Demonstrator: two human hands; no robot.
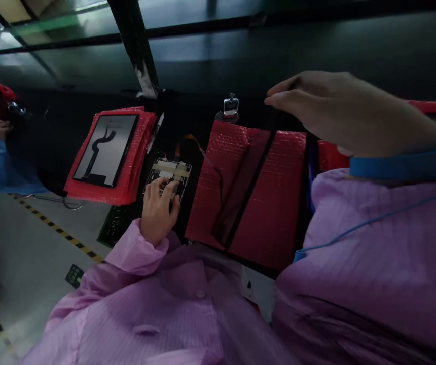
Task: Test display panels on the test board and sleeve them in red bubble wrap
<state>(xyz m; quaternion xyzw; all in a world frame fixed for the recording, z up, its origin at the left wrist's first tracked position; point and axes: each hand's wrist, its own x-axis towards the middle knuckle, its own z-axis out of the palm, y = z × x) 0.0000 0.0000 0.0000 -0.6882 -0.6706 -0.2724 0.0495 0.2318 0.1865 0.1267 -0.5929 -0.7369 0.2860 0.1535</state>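
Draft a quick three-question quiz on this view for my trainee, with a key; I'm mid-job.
1. True or false: the left hand has its fingers on the circuit board.
2. Which thing does the right hand hold?
a) white pen
b) dark thin panel
c) metal counter
3. Fill in the colour: the grey-screened panel lies on a stack of ____ bubble wrap.

Key:
1. True.
2. b; it is held by its upper end and slants down.
3. Red.
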